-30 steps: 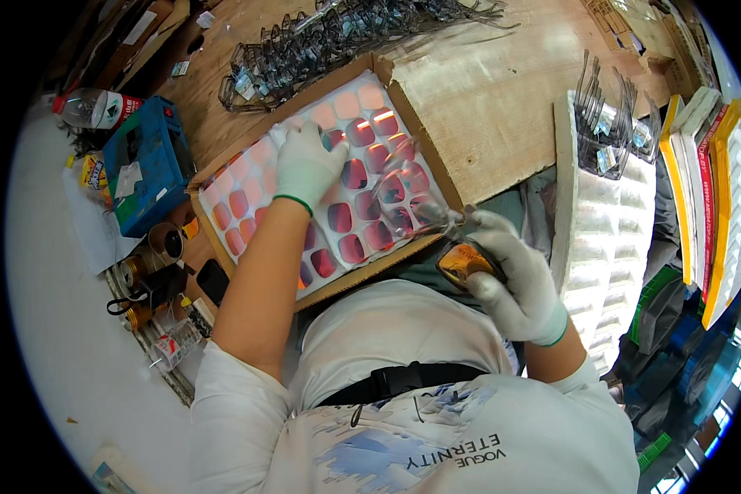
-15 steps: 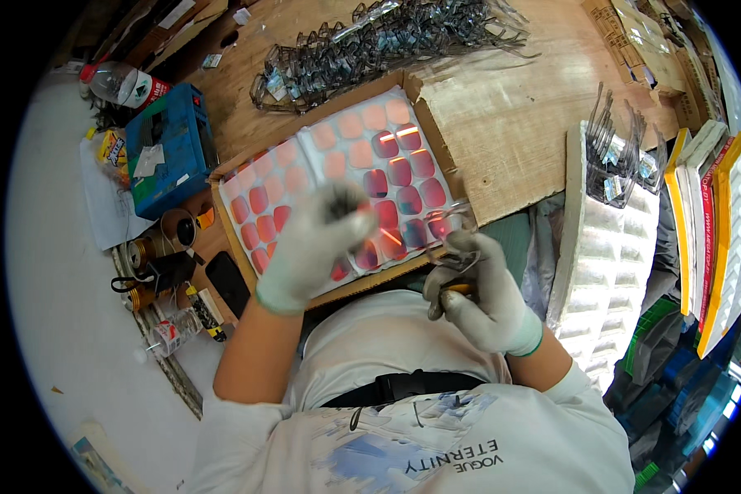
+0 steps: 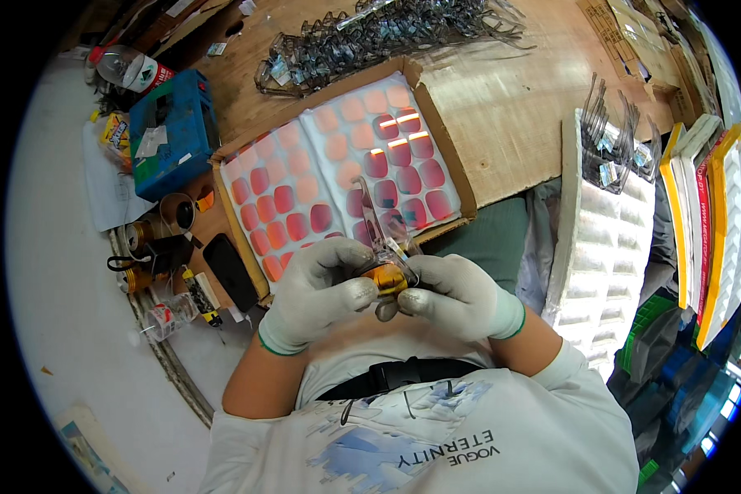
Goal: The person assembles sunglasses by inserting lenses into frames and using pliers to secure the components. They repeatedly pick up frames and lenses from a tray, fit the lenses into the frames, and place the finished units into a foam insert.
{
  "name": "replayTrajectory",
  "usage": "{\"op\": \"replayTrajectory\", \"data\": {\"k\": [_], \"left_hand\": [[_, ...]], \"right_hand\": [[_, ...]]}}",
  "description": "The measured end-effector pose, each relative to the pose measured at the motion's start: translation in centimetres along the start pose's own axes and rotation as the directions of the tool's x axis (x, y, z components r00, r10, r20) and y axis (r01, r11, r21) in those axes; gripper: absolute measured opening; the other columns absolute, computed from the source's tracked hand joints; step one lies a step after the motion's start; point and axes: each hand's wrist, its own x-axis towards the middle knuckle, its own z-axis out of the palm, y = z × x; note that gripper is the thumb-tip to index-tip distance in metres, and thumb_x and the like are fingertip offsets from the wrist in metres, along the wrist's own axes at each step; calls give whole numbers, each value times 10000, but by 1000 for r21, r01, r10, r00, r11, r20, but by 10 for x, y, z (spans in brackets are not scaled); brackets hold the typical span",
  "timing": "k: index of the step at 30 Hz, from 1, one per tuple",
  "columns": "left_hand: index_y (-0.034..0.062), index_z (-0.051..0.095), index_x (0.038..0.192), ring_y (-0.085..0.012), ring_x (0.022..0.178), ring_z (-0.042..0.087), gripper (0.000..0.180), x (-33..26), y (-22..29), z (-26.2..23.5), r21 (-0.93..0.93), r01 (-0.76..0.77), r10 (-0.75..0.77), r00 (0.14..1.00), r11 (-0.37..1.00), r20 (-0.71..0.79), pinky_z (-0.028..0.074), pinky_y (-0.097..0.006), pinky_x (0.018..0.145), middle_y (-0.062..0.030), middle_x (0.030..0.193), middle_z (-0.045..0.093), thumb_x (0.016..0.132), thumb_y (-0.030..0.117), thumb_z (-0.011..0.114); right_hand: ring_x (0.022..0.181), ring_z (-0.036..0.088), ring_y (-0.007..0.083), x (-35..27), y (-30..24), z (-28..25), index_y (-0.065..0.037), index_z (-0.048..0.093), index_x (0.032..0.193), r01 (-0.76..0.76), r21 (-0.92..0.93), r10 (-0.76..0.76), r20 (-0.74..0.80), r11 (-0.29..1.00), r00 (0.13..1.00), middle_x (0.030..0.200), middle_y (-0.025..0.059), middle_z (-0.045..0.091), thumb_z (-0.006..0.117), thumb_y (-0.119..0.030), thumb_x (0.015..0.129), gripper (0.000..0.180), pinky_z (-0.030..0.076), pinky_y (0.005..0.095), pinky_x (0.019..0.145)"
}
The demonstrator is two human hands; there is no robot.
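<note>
Both of my gloved hands meet in front of my body, close to the near edge of the box. My left hand (image 3: 314, 290) pinches one side of a thin dark eyeglass frame (image 3: 370, 218), one temple of which points away from me over the box. My right hand (image 3: 463, 298) grips the frame's other side. Between my fingertips shows a shiny amber piece (image 3: 389, 279); whether it is a lens in the frame or something else, I cannot tell. Beyond lies a cardboard box (image 3: 466, 185) holding rows of pink and red tinted lenses (image 3: 408, 179) on white lining.
A heap of dark eyeglass frames (image 3: 387, 41) lies at the back of the table. More frames stand on a white moulded tray (image 3: 601, 272) at right. On the left are a blue case (image 3: 171, 136), a black phone (image 3: 230, 272), cans and a plastic bottle (image 3: 128, 70).
My left hand has come back from over the lenses to join my right hand. My right hand has moved left with the eyeglass frame, and both now hold it.
</note>
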Motion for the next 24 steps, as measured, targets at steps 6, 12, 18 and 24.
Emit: {"op": "replayTrajectory", "data": {"k": [6,12,18,24], "left_hand": [[-15,624,1086,-87,797,616,209,-1,1,6,121,66,-49,989,990,-138,518,-250,697,-42,943,655,900,55,691],[-8,626,1065,-81,741,595,193,1,3,9,108,41,-23,986,993,-166,501,-237,656,-32,915,635,902,69,696],[-29,626,1096,-84,782,610,230,-3,5,15,187,38,0,980,982,-199,516,-244,689,-42,936,648,902,64,708],[-44,629,1128,-88,806,623,263,-5,6,16,192,93,-53,978,977,-202,533,-251,719,-57,961,668,900,55,714]], "right_hand": [[969,666,198,-8,17,13,38,395,1424,-20,291,54,-109,957,993,1047,160,684,568,-35,946,513,508,337,912],[980,654,183,-8,9,12,46,238,1549,-47,333,96,-132,942,987,1073,173,671,633,-54,910,758,500,325,935],[878,658,149,-1,-5,2,51,551,1306,-214,100,218,-38,972,975,946,98,714,573,-120,975,373,517,310,830],[813,644,158,-2,-6,2,24,591,1229,-220,88,224,-33,972,974,891,83,707,502,-163,1024,291,510,300,784]]}}
